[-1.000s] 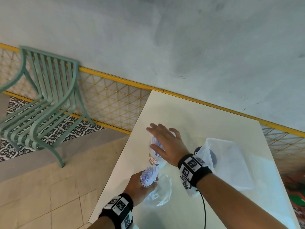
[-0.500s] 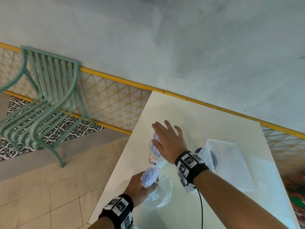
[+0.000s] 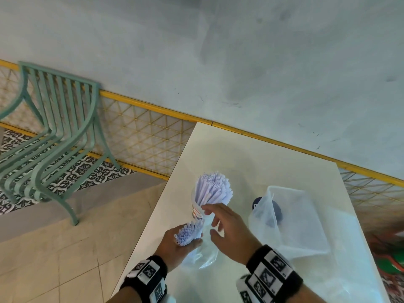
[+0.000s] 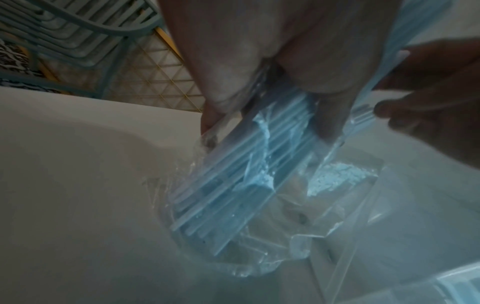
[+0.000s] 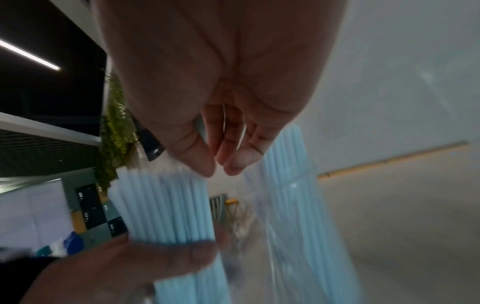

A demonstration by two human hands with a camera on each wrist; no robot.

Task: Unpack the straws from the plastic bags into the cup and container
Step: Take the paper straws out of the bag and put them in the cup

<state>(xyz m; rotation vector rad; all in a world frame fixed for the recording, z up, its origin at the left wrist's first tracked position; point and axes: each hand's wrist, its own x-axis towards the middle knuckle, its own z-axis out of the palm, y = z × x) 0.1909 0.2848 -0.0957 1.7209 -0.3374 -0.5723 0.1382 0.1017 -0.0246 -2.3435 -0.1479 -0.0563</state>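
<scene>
With the left hand [image 3: 175, 243] gripping the bagged straws [image 3: 188, 234] upright, the right hand [image 3: 227, 228], fingers loosely spread and holding nothing just beside them, should pinch a small bunch near the tips and lift straight toward the cup [image 3: 196, 209] beyond its fingertips.

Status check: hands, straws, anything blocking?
Left hand grips bagged straw bundle. Right hand open, empty, beside it. Cup holds straws. Nothing blocking.
</scene>
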